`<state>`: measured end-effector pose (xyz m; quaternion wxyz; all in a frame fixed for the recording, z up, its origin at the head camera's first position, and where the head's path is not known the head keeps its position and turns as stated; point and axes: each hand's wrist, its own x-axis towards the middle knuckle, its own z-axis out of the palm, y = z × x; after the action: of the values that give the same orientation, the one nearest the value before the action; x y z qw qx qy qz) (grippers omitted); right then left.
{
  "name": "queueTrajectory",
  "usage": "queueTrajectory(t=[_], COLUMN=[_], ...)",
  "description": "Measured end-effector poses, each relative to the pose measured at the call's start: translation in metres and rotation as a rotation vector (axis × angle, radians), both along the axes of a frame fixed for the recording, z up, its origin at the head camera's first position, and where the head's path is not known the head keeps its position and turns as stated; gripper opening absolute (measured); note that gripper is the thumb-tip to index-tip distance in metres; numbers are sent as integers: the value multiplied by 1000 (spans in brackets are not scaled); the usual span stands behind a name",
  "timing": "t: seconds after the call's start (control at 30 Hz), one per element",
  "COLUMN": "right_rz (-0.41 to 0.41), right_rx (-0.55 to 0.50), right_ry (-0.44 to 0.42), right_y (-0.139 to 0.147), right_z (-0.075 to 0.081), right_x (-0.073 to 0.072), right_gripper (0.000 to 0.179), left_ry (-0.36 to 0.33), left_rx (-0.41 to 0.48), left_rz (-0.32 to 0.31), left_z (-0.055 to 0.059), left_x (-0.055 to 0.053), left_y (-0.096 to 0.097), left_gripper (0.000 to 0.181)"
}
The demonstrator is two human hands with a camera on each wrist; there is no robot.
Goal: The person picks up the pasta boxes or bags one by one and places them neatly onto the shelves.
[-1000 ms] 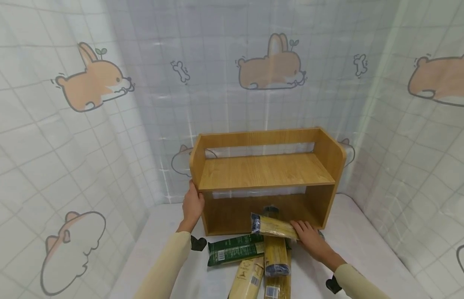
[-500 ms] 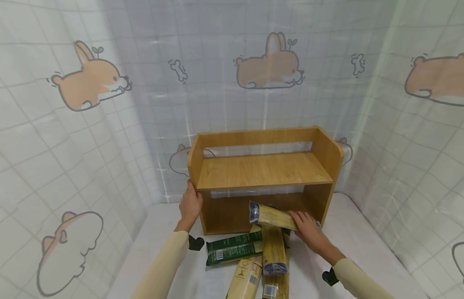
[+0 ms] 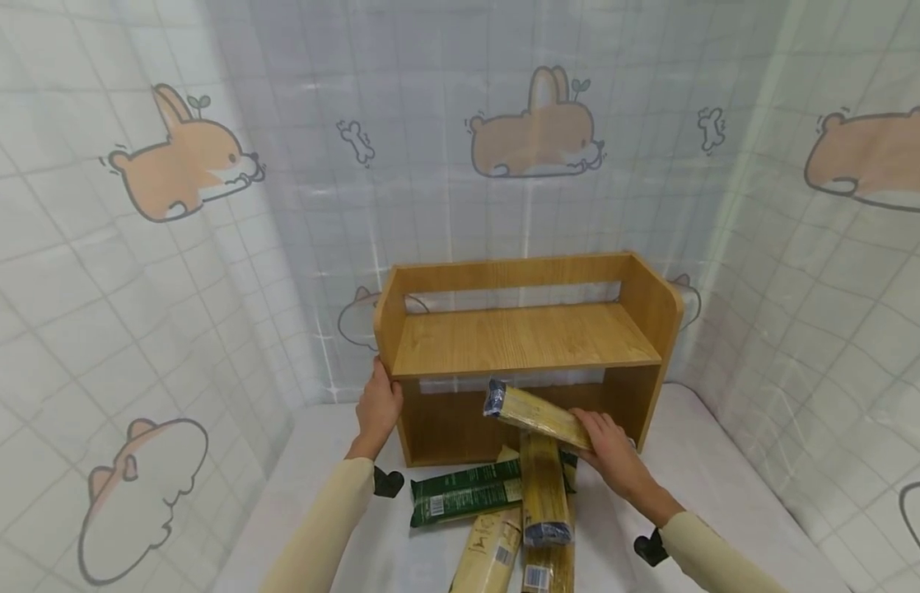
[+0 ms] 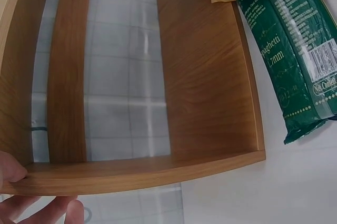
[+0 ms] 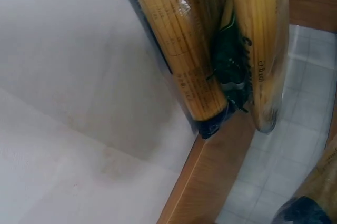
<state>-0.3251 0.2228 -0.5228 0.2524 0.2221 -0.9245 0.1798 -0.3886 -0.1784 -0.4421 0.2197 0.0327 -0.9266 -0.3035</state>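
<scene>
Can't see all of the upper clear-wrapped yellow pasta bundle (image 3: pixel 541 414), part-covered by the bare right hand (image 3: pixel 614 453); can't trace the long green plastic packet (image 3: pixel 463 492) beneath the lower blue-ended yellow bundle (image 3: pixel 545 494); can't find the foot of the cream printed packet (image 3: pixel 487 550), sliced by the head view's bottom edge!

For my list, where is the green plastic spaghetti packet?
Head view, lower centre: the green packet lies before the brown wooden shelf, partly under a long yellow packet.
</scene>
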Motion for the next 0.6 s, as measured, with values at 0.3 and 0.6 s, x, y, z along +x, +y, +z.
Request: queueTrajectory(t=[0.3,0.6], right_rz=[-21,-64], right_rx=[-67,-93], right_ry=[124,257], right_y=[1,-7], right_z=[8,39], right_x=[2,2], right_gripper=[79,78], left_ry=[6,-3], left_rx=[-1,-3], left_rz=[-3,2], left_z=[0,-1], left_x=[1,-1], left_y=[1,2], left_gripper=[56,58])
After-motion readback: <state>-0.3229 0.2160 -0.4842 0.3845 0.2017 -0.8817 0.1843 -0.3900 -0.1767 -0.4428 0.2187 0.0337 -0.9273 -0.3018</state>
